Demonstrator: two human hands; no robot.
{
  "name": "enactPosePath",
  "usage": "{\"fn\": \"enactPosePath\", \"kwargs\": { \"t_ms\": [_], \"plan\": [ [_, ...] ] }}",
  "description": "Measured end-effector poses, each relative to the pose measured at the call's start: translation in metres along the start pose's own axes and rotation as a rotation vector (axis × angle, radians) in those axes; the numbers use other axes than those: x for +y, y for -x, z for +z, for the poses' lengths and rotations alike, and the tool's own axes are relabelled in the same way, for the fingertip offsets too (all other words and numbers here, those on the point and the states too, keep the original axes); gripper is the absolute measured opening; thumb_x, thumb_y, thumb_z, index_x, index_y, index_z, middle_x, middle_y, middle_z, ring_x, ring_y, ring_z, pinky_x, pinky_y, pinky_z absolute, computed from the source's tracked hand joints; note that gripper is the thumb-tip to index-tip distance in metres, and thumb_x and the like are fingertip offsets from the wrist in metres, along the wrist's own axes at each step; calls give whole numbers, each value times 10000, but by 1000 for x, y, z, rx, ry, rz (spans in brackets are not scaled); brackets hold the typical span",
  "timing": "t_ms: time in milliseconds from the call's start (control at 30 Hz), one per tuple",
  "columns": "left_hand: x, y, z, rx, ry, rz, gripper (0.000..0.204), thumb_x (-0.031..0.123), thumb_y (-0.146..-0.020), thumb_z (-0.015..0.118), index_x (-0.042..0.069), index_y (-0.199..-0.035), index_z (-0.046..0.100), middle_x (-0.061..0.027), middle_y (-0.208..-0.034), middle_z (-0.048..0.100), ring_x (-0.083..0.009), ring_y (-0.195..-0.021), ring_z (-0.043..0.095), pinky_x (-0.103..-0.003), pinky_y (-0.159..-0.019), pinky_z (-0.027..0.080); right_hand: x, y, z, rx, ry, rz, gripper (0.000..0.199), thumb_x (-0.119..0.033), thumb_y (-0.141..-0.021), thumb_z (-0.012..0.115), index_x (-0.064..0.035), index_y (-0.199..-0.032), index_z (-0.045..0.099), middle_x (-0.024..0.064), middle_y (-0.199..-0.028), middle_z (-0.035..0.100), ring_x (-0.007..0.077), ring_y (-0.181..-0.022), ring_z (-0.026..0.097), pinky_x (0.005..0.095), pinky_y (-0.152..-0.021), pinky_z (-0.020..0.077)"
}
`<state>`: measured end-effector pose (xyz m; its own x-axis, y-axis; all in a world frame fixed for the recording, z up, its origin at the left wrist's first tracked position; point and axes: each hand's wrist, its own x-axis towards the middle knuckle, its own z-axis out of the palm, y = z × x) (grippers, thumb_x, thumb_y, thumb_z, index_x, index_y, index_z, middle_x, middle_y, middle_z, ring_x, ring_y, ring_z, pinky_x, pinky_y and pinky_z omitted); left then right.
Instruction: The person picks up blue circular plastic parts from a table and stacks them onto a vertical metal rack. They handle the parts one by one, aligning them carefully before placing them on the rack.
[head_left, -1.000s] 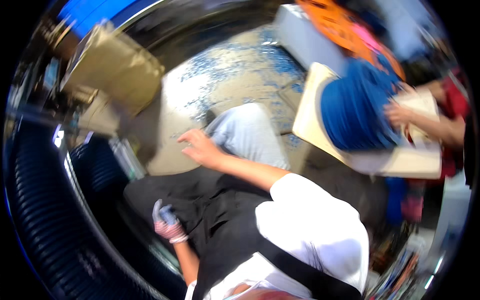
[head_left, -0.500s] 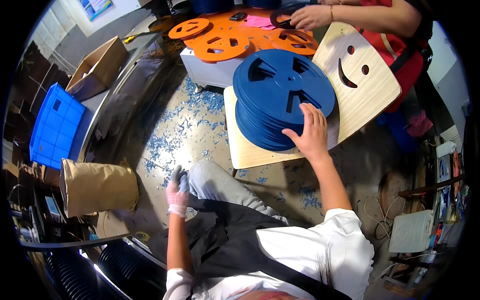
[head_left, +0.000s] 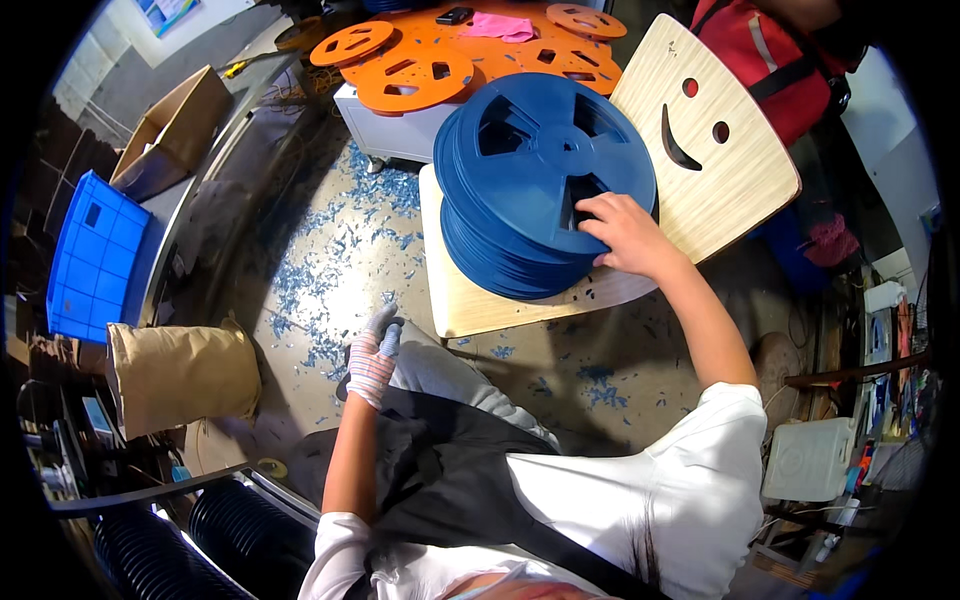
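Observation:
A stack of blue plastic reel discs [head_left: 470,235] rests on the seat of a pale wooden chair [head_left: 440,295] in front of me. My bare right hand [head_left: 627,232] grips the near right rim of the top blue reel disc [head_left: 545,170]. Its fingers curl into a cut-out, and the thumb is at the disc's edge. The top disc lies slightly tilted on the stack. My left hand [head_left: 374,360], in a thin glove with grey fingertips, hovers over my knee. Its fingers point up, loosely apart, with nothing visible in them.
Orange reel discs [head_left: 415,80] and a pink cloth [head_left: 500,27] lie on an orange-topped white cabinet beyond the chair. Blue scraps litter the floor. A brown sack [head_left: 185,378], a blue crate [head_left: 95,260] and a cardboard box [head_left: 170,130] stand left. Black ribbed reels [head_left: 150,555] sit lower left.
My right hand has closed on the top disc's rim. My left hand has risen slightly. The other person's hands and the dark ring have left the cabinet, where another orange disc now shows.

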<state>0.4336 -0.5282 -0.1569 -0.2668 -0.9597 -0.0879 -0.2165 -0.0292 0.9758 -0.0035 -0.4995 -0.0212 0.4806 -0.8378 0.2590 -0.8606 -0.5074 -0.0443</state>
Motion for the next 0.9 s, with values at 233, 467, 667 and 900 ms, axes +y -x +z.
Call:
{"fn": "enactPosePath", "kwargs": {
  "t_ms": [233, 467, 667, 900],
  "plan": [
    [-5, 13, -7, 42, 66, 5, 346, 124, -933, 545, 12, -1260, 538, -73, -1002, 633, -117, -915, 558, -257, -869, 440, -28, -19, 33, 88, -223, 30, 432, -142, -604, 788, -63, -991, 613, 81, -1030, 593, 293, -1033, 540, 395, -924, 414],
    [-23, 25, -18, 72, 155, -52, 325, 84, -934, 556, 38, -1255, 549, -35, -979, 631, -71, -841, 537, -196, -747, 431, -18, -21, -7, -54, -312, 102, 362, -211, -679, 735, -40, -975, 615, 108, -952, 601, 316, -936, 567, 390, -831, 437],
    [-30, 28, -15, 69, 156, -40, 310, 92, -943, 537, 7, -1241, 545, -73, -975, 642, -112, -861, 569, -239, -777, 457, 13, -22, -71, -47, -579, 201, 383, -200, -732, 674, 20, -1029, 571, 159, -983, 565, 328, -962, 530, 355, -849, 422],
    [-35, 30, -11, 44, 107, -45, 305, 106, -946, 531, 7, -1235, 555, -88, -969, 645, -144, -883, 593, -282, -826, 480, 12, -37, -61, -102, -518, 185, 425, -210, -731, 677, 16, -1071, 560, 160, -1018, 570, 345, -966, 540, 371, -851, 427]
  ]
}}
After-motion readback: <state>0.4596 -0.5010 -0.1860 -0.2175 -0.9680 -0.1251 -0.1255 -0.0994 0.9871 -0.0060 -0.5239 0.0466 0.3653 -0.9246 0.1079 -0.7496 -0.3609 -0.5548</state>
